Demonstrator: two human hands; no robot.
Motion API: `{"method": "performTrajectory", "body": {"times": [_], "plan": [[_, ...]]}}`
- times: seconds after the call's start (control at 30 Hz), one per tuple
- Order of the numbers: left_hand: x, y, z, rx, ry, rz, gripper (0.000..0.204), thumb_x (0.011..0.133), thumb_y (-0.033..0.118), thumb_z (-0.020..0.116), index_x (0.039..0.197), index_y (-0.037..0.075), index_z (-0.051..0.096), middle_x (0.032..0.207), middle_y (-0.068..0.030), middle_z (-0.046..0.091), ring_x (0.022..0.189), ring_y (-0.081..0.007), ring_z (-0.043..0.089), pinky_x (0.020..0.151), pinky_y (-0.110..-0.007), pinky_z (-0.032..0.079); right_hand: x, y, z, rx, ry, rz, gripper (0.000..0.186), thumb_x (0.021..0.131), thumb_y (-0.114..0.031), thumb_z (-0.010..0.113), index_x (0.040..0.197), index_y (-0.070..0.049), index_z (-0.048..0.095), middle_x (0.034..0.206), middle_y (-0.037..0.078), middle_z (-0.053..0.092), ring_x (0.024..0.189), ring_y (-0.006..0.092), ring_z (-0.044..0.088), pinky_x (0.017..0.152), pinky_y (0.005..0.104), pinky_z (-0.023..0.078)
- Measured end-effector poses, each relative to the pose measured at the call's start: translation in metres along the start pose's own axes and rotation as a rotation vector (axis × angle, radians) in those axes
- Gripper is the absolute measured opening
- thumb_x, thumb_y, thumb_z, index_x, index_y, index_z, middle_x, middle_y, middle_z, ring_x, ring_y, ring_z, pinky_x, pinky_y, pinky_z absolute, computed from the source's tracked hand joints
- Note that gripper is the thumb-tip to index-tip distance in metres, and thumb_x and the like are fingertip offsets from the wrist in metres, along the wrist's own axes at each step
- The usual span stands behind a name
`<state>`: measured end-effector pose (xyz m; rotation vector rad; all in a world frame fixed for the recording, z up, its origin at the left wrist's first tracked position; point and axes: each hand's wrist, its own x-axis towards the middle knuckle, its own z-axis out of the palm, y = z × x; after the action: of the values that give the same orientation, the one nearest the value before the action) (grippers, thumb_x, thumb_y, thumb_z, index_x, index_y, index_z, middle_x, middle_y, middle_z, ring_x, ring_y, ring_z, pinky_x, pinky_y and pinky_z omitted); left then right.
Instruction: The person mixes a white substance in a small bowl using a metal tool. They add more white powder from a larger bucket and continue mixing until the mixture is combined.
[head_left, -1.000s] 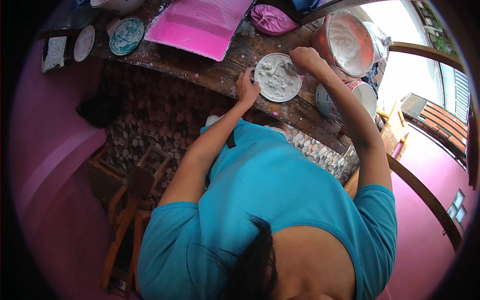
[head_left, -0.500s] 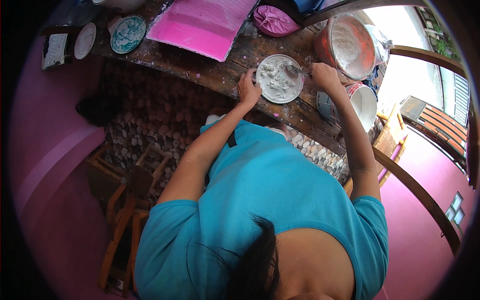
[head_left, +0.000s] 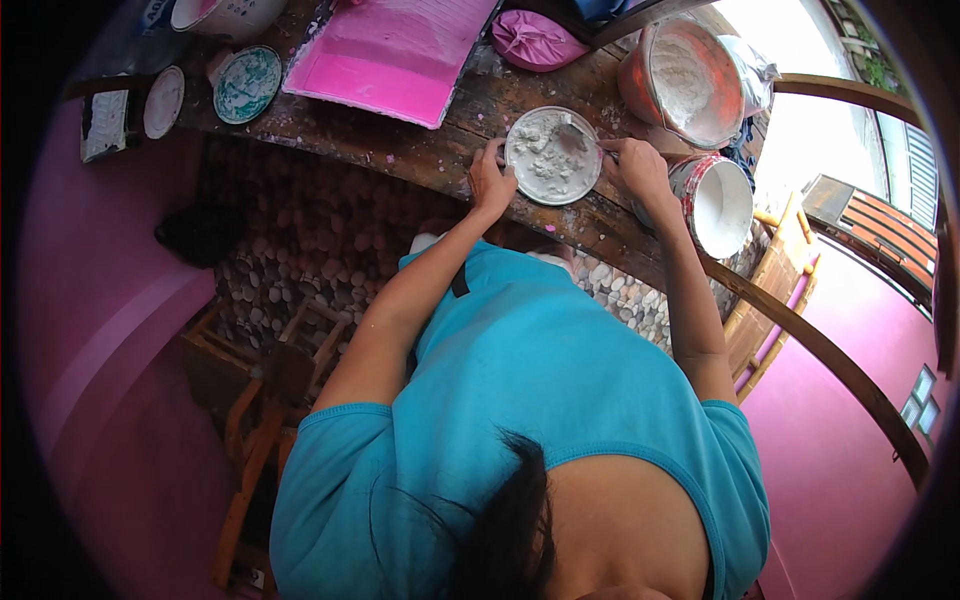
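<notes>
A round white tub (head_left: 518, 181) of lumpy white paste (head_left: 550, 165) stands near the front edge of the wooden table. My left hand (head_left: 492, 182) grips the tub's left side, its fingers curled at the rim. On the other side my right hand (head_left: 638, 170) is closed round the handle of a spoon (head_left: 572, 138), whose bowl end lies in the paste at the upper right. Most of the spoon's handle is hidden by my fingers.
Right of the tub stand an orange bucket (head_left: 732, 117) with white powder and a white pail (head_left: 722, 210). A pink paint tray (head_left: 375, 85), a pink bundle (head_left: 540, 42) and a green-smeared lid (head_left: 247, 86) lie behind and left. The wooden table (head_left: 425, 150) has paint spots.
My right hand has moved left and slightly down, closer to the tub, and the spoon has shifted within the paste. My left hand keeps its hold. The whole view has shifted slightly.
</notes>
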<state>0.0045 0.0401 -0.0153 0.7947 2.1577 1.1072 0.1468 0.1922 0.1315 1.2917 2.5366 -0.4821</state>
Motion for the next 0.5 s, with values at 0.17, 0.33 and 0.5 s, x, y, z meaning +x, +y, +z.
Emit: {"method": "performTrajectory", "body": {"times": [0.17,0.33,0.5], "plan": [[0.0,0.002,-0.002,-0.004,-0.006,0.013,0.045,0.066,0.0,0.064,0.109,0.012,0.055,0.081,-0.0101,0.053,0.077,-0.0304,0.055,0.069,-0.042,0.042,0.03,-0.01,-0.002,-0.1,-0.062,-0.034,0.026,0.07,-0.016,0.056,0.092,-0.009,0.069,0.088,0.019,0.065,0.085,0.0329,0.063,0.077,0.042,0.05],[0.0,-0.001,0.0,0.019,0.011,-0.002,0.045,0.065,0.004,0.063,0.108,0.013,0.057,0.083,-0.0105,0.057,0.081,-0.03,0.058,0.073,-0.04,0.045,0.054,-0.036,-0.012,-0.413,-0.19,-0.258,0.015,0.069,-0.01,0.059,0.08,-0.004,0.066,0.084,0.016,0.066,0.081,0.0303,0.065,0.067,0.039,0.053],[0.0,0.001,0.002,0.007,0.031,-0.031,0.044,0.064,0.004,0.063,0.107,0.013,0.058,0.083,-0.01,0.058,0.081,-0.0296,0.058,0.074,-0.041,0.045,0.037,-0.058,0.006,-0.498,-0.123,-0.437,0.008,0.071,-0.006,0.059,0.07,-0.005,0.067,0.076,0.013,0.066,0.073,0.0262,0.067,0.059,0.036,0.053]]}}
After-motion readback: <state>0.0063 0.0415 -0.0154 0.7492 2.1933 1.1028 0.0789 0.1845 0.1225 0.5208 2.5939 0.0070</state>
